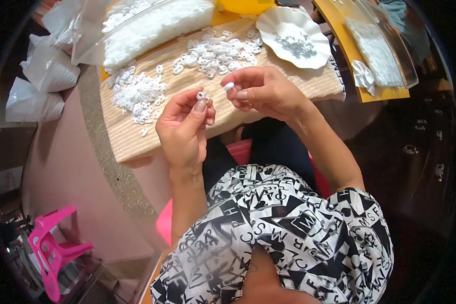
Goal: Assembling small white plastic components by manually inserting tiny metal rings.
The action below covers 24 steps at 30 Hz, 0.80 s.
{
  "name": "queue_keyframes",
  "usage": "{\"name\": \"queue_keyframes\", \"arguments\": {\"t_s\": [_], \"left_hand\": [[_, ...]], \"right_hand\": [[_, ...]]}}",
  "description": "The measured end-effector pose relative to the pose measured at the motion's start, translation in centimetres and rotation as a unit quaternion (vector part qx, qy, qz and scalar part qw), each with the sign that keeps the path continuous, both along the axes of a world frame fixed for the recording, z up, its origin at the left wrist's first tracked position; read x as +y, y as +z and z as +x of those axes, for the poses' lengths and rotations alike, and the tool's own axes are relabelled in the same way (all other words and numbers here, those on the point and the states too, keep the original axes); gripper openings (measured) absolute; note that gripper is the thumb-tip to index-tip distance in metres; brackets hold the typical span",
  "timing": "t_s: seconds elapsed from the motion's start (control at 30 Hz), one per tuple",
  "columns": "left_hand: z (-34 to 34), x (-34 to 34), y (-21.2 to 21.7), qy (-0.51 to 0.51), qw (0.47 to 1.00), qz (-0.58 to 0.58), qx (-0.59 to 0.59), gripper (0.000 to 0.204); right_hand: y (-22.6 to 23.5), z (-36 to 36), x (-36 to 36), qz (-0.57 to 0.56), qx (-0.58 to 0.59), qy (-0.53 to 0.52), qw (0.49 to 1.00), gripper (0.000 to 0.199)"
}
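Between thumb and fingers my left hand (183, 129) pinches a small white plastic piece with holes (201, 96). A little to its right, my right hand (268, 93) pinches a small white oval plastic piece (229, 86). The two pieces are apart, held above the near edge of a cream towel (131, 134). On the towel lie a heap of white pieces with holes (137, 96) at the left and another heap of white pieces (220, 53) farther back. A white fluted dish (268, 25) at the back right holds many tiny grey metal-looking parts (296, 45).
A clear bin (93, 43) full of white pieces stands at the back left, beside filled plastic bags (45, 66). A yellow container (244, 6) is at the back. To the right, a clear box (413, 76) sits on a yellow board (380, 95). A pink stool (55, 220) lies lower left.
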<state>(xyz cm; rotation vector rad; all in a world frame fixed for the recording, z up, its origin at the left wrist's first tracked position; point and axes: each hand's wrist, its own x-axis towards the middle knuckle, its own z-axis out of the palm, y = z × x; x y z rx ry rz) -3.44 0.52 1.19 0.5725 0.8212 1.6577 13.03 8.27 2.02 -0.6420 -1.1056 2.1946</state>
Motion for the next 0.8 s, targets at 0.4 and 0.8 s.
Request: {"name": "queue_keyframes", "arguments": {"t_s": [0.4,0.8], "left_hand": [[3.1,-0.4,-0.8,-0.078,0.996,-0.040,0.019,0.020],[3.6,-0.7,-1.1,-0.090,0.994,-0.042,0.039,0.020]], "right_hand": [[-1.3,3.7,-1.6,-0.038,-0.051,-0.062,0.996,0.018],[-1.0,4.3,-1.9,-0.013,-0.003,-0.034,0.999,0.030]]}}
